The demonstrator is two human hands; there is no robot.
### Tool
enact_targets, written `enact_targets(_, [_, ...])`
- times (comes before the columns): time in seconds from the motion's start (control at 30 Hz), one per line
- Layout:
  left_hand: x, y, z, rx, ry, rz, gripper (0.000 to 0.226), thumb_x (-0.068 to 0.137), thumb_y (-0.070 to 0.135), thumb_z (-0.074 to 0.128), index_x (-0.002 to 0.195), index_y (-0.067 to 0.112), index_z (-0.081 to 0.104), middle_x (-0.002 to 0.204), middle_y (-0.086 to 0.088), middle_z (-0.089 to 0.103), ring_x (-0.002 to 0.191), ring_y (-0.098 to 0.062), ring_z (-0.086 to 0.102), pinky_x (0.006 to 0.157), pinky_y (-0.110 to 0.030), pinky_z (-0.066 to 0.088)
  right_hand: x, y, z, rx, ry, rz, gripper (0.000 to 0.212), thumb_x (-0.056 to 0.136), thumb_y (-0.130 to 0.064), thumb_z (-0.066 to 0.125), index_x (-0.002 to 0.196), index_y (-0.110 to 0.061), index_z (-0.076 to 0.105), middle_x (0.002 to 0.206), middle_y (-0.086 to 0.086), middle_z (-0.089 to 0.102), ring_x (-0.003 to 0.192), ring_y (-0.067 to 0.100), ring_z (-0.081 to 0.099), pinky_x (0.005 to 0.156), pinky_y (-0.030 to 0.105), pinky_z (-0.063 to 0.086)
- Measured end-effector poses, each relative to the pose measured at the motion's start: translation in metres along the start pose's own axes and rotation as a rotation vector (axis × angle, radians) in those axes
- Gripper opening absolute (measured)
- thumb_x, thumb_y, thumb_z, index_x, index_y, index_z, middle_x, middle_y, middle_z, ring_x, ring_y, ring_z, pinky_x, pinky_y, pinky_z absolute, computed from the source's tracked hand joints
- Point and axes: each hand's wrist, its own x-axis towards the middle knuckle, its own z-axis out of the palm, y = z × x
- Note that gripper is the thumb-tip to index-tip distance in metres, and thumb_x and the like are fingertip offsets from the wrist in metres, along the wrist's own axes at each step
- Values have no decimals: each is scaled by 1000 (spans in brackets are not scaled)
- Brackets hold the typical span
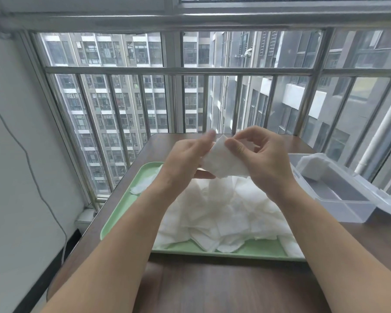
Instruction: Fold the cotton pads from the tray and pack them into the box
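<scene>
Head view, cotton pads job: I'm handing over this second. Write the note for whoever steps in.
Hands: the left hand grips one cotton pad by its left side, above the tray. The right hand pinches the same pad's upper edge, apparently mid-fold.
Things: the green tray on the table holds a big pile of loose pads. The clear box stands open to the tray's right.
Done: a small stack of folded pads sits at the box's far end.
Left: finish this fold, pack it, then work through the pile.
</scene>
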Motion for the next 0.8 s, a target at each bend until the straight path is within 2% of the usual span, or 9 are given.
enact_targets(0.1, [0, -7, 0, 94, -37, 82, 12, 93, 21, 69, 97, 13, 76, 88, -6, 78, 83, -18, 75, 74, -32, 62, 0, 3, 0, -63, 44, 0, 23, 75, -32, 85, 79, -16, 70, 74, -6, 68, 68, 14, 63, 61, 33, 55])
enact_targets(0.17, [1, -12, -1, 52, -24, 86, 11, 95, 9, 67, 98, 14, 76, 91, -8, 78, 85, -19, 75, 75, -30, 61, 0, 2, -2, -36, 71, 58, 30, 68, -36, 89, 79, -16, 69, 76, -1, 69, 70, 16, 65, 61, 36, 57])
enact_targets(0.3, [4, -12, -4, -37, 94, 58, 16, 96, 7, 64, 94, 18, 76, 85, -5, 78, 83, -19, 74, 73, -26, 60, 3, -1, -7, 249, 47, 234, 27, 61, -27, 85, 82, -18, 69, 82, 8, 73, 75, 23, 69, 64, 37, 57])
enact_targets(0.43, [7, -12, -7, -110, 284, 17, 12, 96, 10, 65, 91, 15, 75, 78, 0, 77, 77, -16, 73, 73, -28, 62, 7, 0, -13, 454, 79, 363, 18, 75, -13, 76, 90, -12, 66, 86, 7, 72, 86, 28, 66, 81, 46, 54])
enact_targets(0.5, [8, -8, -8, -150, 351, -20, 15, 97, 10, 63, 86, 15, 73, 78, -3, 75, 78, -20, 73, 76, -33, 63, 10, -1, -16, 544, 114, 397, 13, 85, -5, 70, 93, -13, 64, 91, 6, 71, 86, 24, 67, 76, 39, 59])
enact_targets(0.57, [9, -5, -8, -190, 380, -53, 18, 96, 6, 58, 83, 12, 70, 82, -11, 72, 83, -30, 71, 80, -41, 62, 11, -2, -19, 641, 114, 411, 17, 83, -3, 70, 94, -14, 64, 93, 5, 70, 82, 20, 69, 64, 30, 58])
enact_targets(0.67, [9, -6, -6, -179, 362, -58, 19, 95, 5, 56, 82, 9, 68, 82, -15, 72, 83, -34, 72, 77, -43, 62, 9, -5, -20, 743, -10, 410, 24, 76, -6, 70, 97, -11, 61, 87, 6, 70, 77, 20, 69, 57, 25, 55])
enact_targets(0.8, [6, -11, -1, -109, 261, -5, 9, 97, 12, 64, 91, 8, 69, 76, -2, 74, 73, -17, 74, 66, -28, 60, 3, -8, -14, 670, -208, 392, 19, 77, -6, 69, 94, -6, 62, 87, 13, 74, 77, 26, 71, 63, 30, 60])
